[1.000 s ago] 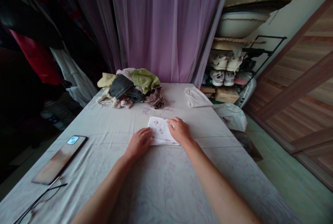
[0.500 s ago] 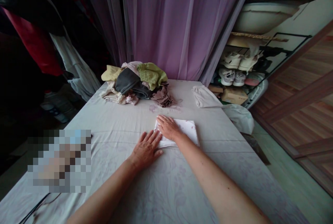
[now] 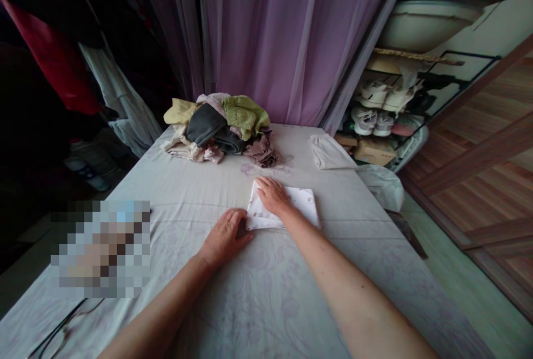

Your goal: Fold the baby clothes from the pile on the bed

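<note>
A white folded garment with small reddish prints [image 3: 302, 200] lies flat on the cloth-covered table [image 3: 283, 303]. My right hand [image 3: 272, 195] rests on its left half, palm down, fingers stretched out over the fabric. At the garment's left edge is my left hand [image 3: 225, 237], its fingers bent and its thumb held apart, with the fingertips close to or touching the edge. No cloth shows between those fingers.
Toward the back is a heap of crumpled clothes [image 3: 208, 125] in grey, green, yellow and brown. Another folded pale garment [image 3: 331, 151] lies back right. A blurred-out patch [image 3: 104, 248] and dark cables [image 3: 62, 325] are at left. A shoe rack [image 3: 383, 95] stands beyond the right edge.
My left hand has drawn slightly left, off the garment, and its spread fingers have bent. My right hand has shifted a little to the right on the garment.
</note>
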Tool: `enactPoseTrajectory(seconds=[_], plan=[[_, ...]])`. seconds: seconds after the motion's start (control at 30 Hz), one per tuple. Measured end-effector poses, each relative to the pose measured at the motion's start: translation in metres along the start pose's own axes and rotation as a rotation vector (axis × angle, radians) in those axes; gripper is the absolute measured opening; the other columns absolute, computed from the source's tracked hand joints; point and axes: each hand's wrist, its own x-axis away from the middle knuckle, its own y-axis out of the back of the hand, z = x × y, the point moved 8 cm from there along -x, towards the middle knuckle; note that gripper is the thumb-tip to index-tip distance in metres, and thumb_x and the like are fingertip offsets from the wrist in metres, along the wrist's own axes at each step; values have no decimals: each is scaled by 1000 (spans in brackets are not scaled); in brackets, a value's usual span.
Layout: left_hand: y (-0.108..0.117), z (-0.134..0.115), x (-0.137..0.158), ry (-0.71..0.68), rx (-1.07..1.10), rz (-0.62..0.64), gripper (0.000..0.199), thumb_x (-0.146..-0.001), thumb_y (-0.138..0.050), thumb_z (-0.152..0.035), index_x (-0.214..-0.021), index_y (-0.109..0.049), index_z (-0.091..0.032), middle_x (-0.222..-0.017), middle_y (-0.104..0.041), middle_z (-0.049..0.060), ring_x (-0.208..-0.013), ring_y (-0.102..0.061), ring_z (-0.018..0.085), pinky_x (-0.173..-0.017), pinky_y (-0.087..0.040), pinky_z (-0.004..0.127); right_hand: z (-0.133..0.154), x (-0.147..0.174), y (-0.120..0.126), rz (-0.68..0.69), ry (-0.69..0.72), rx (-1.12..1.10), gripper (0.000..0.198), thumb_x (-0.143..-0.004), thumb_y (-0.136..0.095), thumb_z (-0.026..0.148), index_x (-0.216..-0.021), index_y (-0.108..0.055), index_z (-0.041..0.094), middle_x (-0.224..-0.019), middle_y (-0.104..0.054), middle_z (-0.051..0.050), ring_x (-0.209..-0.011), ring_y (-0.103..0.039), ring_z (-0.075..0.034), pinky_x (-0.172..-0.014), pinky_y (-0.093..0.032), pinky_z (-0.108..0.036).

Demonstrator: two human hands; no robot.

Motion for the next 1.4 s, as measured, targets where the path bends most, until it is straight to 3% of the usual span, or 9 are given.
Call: enactPoseTrajectory(seconds=[0.13,0.27,0.4,0.5,0.63,0.8,1.1,1.4], plan=[[3,-4,-2,-10,15,-46,16,-81,-62,-21,-94,-53,-22,-106,-64,7,-103,-60,22,-91,-51,39,15,26,17,-109,160,-211,32,-90,-47,19,-114,-68,21,-129,-63,-9,-123,-54,-19,-107,-40,-37],[5,-6,-4,-16,13,-65,8,-85,-58,-21,-91,-53,-22,-103,-65,7,-99,-60,21,-89,-51,38,29,65,20,-73,311,-328,24,-76,-66,20,-99,-72,22,-129,-63,-8,-124,-54,-22,-108,-41,-39],[6,-5,-5,14,18,-55,3,-88,-54,-23,-90,-54,-22,-100,-66,6,-96,-61,20,-89,-50,37,20,76,15,-130,222,-394,20,-75,-62,12,-89,-72,22,-117,-70,-7,-113,-62,-20,-101,-47,-38],[5,-4,-7,70,21,-21,13,-83,-58,-22,-95,-55,-22,-99,-66,5,-96,-61,21,-87,-50,36,8,70,10,-204,90,-471,18,-77,-59,11,-85,-72,21,-103,-74,-7,-100,-67,-19,-95,-50,-36],[2,-3,-8,198,-33,-32,21,-76,-65,-26,-95,-56,-22,-95,-65,5,-93,-61,22,-83,-50,36,3,65,4,-224,1,-483,14,-76,-63,14,-85,-71,21,-98,-75,-6,-97,-68,-21,-93,-51,-37],[-4,-10,-12,286,-204,-145,22,-81,-65,-37,-87,-51,-23,-87,-62,5,-87,-58,24,-81,-48,38,5,67,6,-231,3,-516,3,-76,-68,20,-74,-70,22,-99,-75,-6,-97,-68,-21,-92,-51,-36],[2,-14,-9,319,-249,-311,10,-87,-56,-27,-93,-49,-23,-89,-60,5,-87,-58,23,-78,-48,35,5,66,6,-201,54,-586,7,-79,-66,20,-75,-71,22,-96,-75,-4,-95,-68,-19,-92,-51,-35],[3,-9,-8,385,-148,-208,7,-82,-52,-17,-85,-50,-23,-83,-61,4,-82,-59,22,-74,-47,34,9,68,10,-155,78,-587,15,-72,-67,10,-79,-72,23,-96,-75,-3,-98,-68,-20,-95,-50,-37]])
